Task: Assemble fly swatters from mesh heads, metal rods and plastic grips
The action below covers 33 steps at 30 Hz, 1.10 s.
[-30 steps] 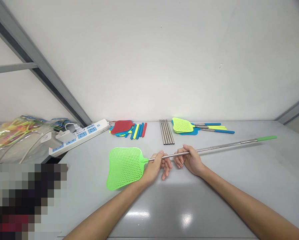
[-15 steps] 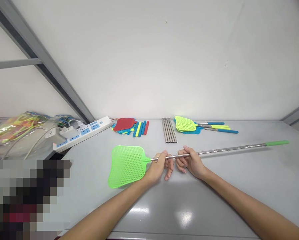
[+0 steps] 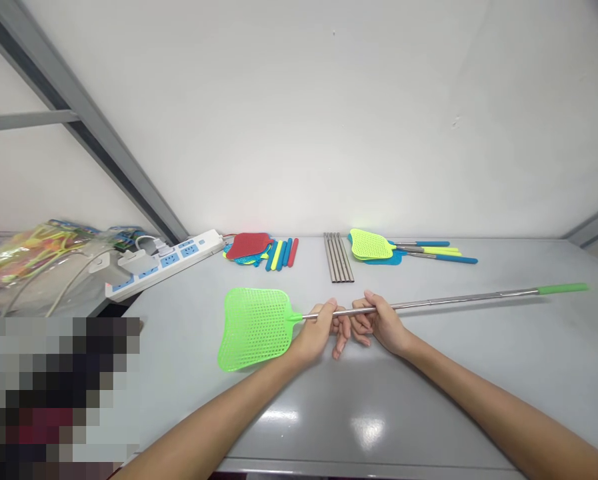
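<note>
A long fly swatter lies across both my hands, its green mesh head (image 3: 256,327) on the left and its green grip (image 3: 563,289) far to the right. Between them runs a thin metal telescopic rod (image 3: 443,303), drawn out in sections. Close to the head, my left hand (image 3: 321,330) pinches the rod between thumb and fingers. My right hand (image 3: 381,323) pinches it just to the right, and the curled fingers of both hands nearly meet. The swatter is held slightly above the grey table (image 3: 379,413).
Along the wall are stacked swatter heads, red on top (image 3: 250,246), coloured grip tubes (image 3: 282,255), several metal rods (image 3: 339,259) and a pile of swatters with yellow heads (image 3: 372,245). A power strip (image 3: 166,263) and plastic bags (image 3: 39,267) sit at the left.
The green grip end has shifted slightly to the right, away from the head. My hands are a touch closer together, both still gripping the rod.
</note>
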Tool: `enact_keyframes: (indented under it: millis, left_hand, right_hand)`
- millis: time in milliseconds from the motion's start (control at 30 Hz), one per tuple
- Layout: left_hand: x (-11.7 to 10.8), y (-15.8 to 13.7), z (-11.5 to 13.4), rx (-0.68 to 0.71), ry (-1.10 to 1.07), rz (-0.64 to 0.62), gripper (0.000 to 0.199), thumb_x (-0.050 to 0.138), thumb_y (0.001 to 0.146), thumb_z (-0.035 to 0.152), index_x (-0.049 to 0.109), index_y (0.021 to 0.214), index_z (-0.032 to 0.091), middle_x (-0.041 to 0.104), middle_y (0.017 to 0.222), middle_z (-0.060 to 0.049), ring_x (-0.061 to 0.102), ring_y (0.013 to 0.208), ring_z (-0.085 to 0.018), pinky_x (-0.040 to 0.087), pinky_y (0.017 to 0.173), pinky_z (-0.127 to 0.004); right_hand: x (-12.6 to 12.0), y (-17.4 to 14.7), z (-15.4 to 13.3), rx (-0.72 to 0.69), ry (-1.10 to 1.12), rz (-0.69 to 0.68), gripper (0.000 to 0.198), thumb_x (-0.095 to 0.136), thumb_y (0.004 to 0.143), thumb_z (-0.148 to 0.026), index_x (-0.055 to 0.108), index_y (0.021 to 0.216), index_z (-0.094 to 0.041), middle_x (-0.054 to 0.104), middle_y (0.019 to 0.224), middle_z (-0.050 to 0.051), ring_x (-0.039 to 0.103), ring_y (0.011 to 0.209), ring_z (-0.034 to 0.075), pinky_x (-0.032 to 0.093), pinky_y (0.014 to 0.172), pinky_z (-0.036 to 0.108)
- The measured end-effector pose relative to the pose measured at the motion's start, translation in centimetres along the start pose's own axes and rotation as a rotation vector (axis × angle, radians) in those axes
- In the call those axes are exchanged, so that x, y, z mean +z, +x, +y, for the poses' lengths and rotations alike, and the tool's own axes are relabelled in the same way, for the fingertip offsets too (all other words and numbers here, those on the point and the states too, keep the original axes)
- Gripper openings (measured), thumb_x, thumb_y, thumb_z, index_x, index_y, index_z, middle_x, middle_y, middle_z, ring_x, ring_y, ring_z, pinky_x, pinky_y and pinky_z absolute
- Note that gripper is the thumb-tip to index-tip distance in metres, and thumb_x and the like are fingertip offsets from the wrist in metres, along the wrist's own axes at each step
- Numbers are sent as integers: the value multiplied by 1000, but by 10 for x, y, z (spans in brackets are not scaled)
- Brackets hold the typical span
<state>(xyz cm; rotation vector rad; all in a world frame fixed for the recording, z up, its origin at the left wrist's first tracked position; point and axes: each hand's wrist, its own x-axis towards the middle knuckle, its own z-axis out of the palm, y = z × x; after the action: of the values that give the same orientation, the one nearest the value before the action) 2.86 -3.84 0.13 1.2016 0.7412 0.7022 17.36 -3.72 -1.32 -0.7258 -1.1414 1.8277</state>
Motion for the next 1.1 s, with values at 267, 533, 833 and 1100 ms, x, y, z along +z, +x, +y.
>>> enact_keyframes:
  millis: [267, 533, 833, 1100]
  left_hand:
    - [3, 0, 0, 53, -17, -42, 51, 19, 82, 41, 57, 64, 13, 54, 46, -2, 45, 36, -11, 39, 47, -25]
    - [3, 8, -6, 84, -95, 1, 51, 18, 82, 41, 58, 73, 11, 53, 49, -4, 47, 41, -13, 39, 43, -25]
    - [2, 10, -7, 135, -120, 38, 46, 25, 81, 43, 55, 69, 11, 52, 48, -3, 50, 46, -14, 40, 43, -24]
    - [3, 11, -4, 121, -191, 85, 40, 31, 80, 42, 54, 69, 12, 51, 47, -3, 54, 52, -17, 38, 40, -23]
  right_hand:
    - [1, 2, -1, -32, -17, 16, 50, 22, 81, -42, 41, 42, -17, 38, 34, -1, 41, 32, 12, 28, 39, 25]
    - [-1, 5, -2, -15, 1, 49, 47, 23, 82, -41, 42, 46, -17, 38, 37, -2, 43, 35, 13, 30, 43, 25]
    - [0, 7, -5, -26, 38, 87, 46, 26, 82, -40, 45, 48, -16, 40, 40, -1, 43, 38, 12, 32, 46, 25]
    - [1, 7, -5, -16, 74, 99, 44, 25, 82, -37, 46, 50, -16, 41, 41, -1, 43, 38, 12, 31, 46, 25]
